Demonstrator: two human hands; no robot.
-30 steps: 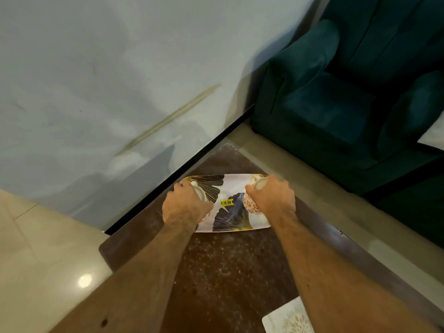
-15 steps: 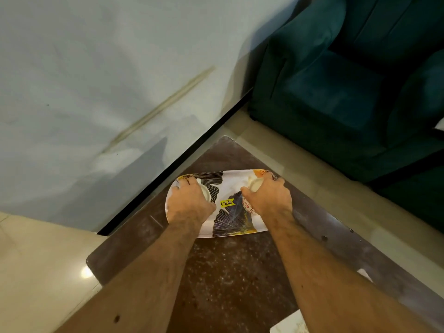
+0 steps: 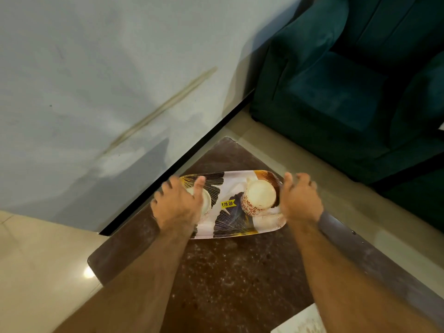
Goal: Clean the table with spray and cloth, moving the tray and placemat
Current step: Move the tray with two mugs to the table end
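Reaching past the tray (image 3: 230,186), I've both hands spread, left hand (image 3: 179,203) and right hand (image 3: 299,200) gripping nothing; a knuckle could topple either cup (image 3: 259,197) on it.

Two cups are sitting on one tray (image 3: 236,188): one cup (image 3: 259,199) at centre right, another (image 3: 206,205) at centre left. One placemat (image 3: 300,320) is peeking in at the lower right. Two hands are showing, left hand (image 3: 177,205) and right hand (image 3: 299,200).
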